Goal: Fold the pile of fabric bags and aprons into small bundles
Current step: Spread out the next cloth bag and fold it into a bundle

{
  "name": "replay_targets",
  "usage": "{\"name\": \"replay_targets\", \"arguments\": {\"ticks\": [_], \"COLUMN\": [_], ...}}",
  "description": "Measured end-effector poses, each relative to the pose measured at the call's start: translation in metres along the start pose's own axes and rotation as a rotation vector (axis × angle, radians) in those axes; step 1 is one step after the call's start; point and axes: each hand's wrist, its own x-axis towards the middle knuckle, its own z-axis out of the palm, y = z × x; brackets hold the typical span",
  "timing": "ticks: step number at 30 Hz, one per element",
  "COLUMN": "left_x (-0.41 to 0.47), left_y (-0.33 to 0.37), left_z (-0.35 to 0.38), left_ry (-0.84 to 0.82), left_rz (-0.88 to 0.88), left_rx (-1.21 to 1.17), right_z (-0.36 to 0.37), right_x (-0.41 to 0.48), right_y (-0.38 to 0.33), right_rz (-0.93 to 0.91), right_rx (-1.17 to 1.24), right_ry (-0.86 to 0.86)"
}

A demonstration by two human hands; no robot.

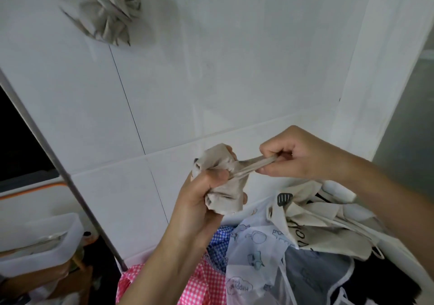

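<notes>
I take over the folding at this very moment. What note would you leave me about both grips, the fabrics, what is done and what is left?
Left grip: holds the beige bundle, bunched up small.
Right grip: pinches its strap, pulled taut to the right.
Done: one finished bundle lies apart on the white tiled surface.
Left: probably wrap or tuck the strap, then fold the pile below the hands: cream printed bag, white printed apron, blue checked fabric, pink checked fabric.
</notes>
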Motion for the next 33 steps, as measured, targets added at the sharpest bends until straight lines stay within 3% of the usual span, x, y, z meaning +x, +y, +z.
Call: {"name": "replay_targets", "arguments": {"ticks": [5, 12, 20, 26, 29, 33], "left_x": [0.012, 0.023, 0.022, 0.024, 0.032, 0.048], "left_y": [0.012, 0.017, 0.027, 0.031, 0.033, 0.047], "left_z": [0.002, 0.003, -0.010, -0.014, -0.018, -0.014], "left_ry": [-0.044, -0.082, -0.143, -0.210, -0.161, -0.057], "left_rz": [0.104, 0.139, 0.257, 0.303, 0.350, 0.426], "left_rx": [0.048, -0.070, 0.093, 0.163, 0.183, 0.318], "right_z": [-0.003, -0.012, -0.007, 0.001, 0.001, -0.010], "right_x": [0.009, 0.021, 0.024, 0.028, 0.036, 0.059], "right_y": [-0.004, -0.034, -0.028, -0.043, -0.051, -0.057], "right_rz": [-0.087, -0.196, -0.223, -0.243, -0.167, -0.080], "right_rx": [0.001, 0.377, 0.205, 0.288, 0.418, 0.321], "right_ry": [0.166, 0.062, 0.189, 0.277, 0.286, 0.306]}}
